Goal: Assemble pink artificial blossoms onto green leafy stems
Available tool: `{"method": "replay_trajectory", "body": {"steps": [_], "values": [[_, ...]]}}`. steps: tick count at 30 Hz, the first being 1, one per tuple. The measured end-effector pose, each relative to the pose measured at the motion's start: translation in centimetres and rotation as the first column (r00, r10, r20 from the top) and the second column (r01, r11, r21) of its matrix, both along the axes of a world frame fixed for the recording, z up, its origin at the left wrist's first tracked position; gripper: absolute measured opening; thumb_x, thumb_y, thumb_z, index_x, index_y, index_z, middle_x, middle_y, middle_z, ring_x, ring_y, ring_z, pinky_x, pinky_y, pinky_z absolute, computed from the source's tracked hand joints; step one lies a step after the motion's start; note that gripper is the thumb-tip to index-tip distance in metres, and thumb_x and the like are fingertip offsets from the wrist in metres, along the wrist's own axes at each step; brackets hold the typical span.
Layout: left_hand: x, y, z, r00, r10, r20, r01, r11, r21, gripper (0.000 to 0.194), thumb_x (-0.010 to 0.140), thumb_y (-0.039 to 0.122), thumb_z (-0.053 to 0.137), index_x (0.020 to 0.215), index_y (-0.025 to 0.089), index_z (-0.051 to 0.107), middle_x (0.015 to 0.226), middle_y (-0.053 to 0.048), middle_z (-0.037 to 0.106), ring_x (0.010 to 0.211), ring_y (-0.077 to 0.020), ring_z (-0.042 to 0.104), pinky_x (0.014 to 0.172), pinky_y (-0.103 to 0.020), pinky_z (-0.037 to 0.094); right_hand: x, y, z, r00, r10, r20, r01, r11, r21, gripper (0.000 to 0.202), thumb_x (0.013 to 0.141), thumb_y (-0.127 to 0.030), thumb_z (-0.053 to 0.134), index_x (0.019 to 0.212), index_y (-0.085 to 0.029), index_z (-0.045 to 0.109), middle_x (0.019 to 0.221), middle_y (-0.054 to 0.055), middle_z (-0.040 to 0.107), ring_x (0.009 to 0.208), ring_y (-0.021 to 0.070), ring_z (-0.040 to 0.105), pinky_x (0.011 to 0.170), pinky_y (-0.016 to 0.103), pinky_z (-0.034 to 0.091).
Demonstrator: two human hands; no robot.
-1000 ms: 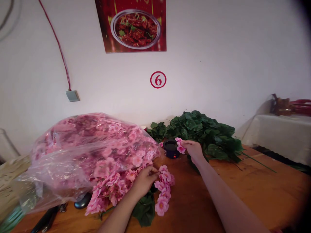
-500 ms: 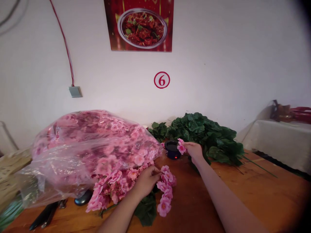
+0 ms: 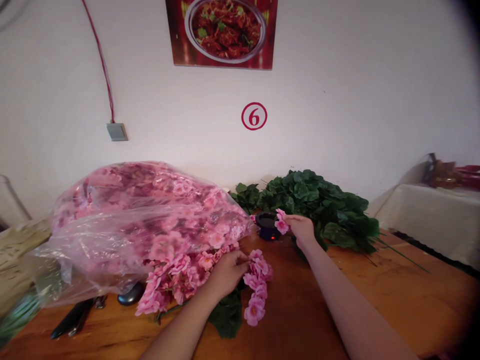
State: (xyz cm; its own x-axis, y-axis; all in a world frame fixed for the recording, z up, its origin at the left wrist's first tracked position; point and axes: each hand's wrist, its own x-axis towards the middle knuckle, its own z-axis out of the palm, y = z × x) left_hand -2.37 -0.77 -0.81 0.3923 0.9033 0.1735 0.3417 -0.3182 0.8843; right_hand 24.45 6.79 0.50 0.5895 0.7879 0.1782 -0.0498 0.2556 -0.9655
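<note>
Pale wall [image 3: 337, 130] ahead, red food poster [image 3: 225, 32] up at twelve o'clock, circled six [image 3: 254, 116] just below, grey wall plate [image 3: 117, 132] at ten, white-draped table [image 3: 431, 212] at three!

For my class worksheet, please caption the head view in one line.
Right hand holds pink flowers by a dark pot; left hand pinches a blossom spray.

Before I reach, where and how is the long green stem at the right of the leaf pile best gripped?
Probably pinch the long green stem near its free end, coming from the right: there it is thin and bare, pointing away over the table, while its other end meets the leaf pile.
</note>
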Motion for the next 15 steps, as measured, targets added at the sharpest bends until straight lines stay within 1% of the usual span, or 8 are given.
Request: {"method": "replay_trajectory", "body": {"steps": [3,5,7,11,15], "values": [[0.0,-0.1,0.5,0.997,0.061,-0.056,-0.059,0.998,0.034,0.016,0.075,0.031,0.057,0.073,0.016,0.062,0.065,0.001,0.061,0.062,-0.0143,0.054,0.056,-0.023,0.035,0.4,-0.2,0.3,0.998,0.0,-0.065,0.0,1.0,0.001,0.022,0.045,-0.022,0.073,0.065,-0.013,0.072,0.055,0.003,0.068,0.048,0.0174,0.06,0.046,0.027,0.049],[-0.1,-0.2,0.7,0.991,0.103,-0.084,-0.098,0.994,0.054,0.012,0.072,0.028,0.059,0.07,0.017,0.061,0.06,0.003,0.058,0.059,-0.0133,0.052,0.055,-0.022,0.033,0.7,-0.3,0.4,0.994,0.013,-0.108,-0.013,1.0,0.002,0.021,0.045,-0.02,0.072,0.064,-0.012,0.072,0.054,0.003,0.067,0.046,0.0166,0.059,0.044,0.027,0.048],[-0.1,-0.3,0.8,0.987,0.116,-0.109,-0.109,0.992,0.068,0.006,0.069,0.024,0.061,0.069,0.017,0.061,0.058,0.004,0.056,0.057,-0.0125,0.051,0.053,-0.022,0.032,0.8,-0.4,0.5,0.988,0.03,-0.149,-0.03,1.0,0.007,0.019,0.045,-0.017,0.07,0.063,-0.012,0.072,0.054,0.004,0.067,0.045,0.0157,0.058,0.043,0.026,0.048],[-0.2,0.0,0.2,0.983,0.111,-0.143,-0.099,0.991,0.093,0.001,0.065,0.017,0.059,0.065,0.017,0.06,0.057,0.004,0.054,0.056,-0.0122,0.05,0.052,-0.021,0.031,0.9,-0.5,0.6,0.973,0.059,-0.224,-0.054,0.998,0.027,0.017,0.046,-0.011,0.067,0.062,-0.012,0.072,0.058,0.005,0.069,0.048,0.0152,0.059,0.045,0.026,0.051],[-0.4,0.5,-0.3,0.995,0.027,-0.099,-0.018,0.996,0.089,0.007,0.068,0.015,0.055,0.066,0.016,0.061,0.061,0.002,0.057,0.06,-0.0127,0.052,0.054,-0.022,0.033,1.0,-0.5,0.6,0.956,0.089,-0.28,-0.079,0.996,0.047,0.018,0.047,-0.008,0.066,0.063,-0.011,0.072,0.064,0.006,0.071,0.053,0.0158,0.062,0.049,0.026,0.053]]}}
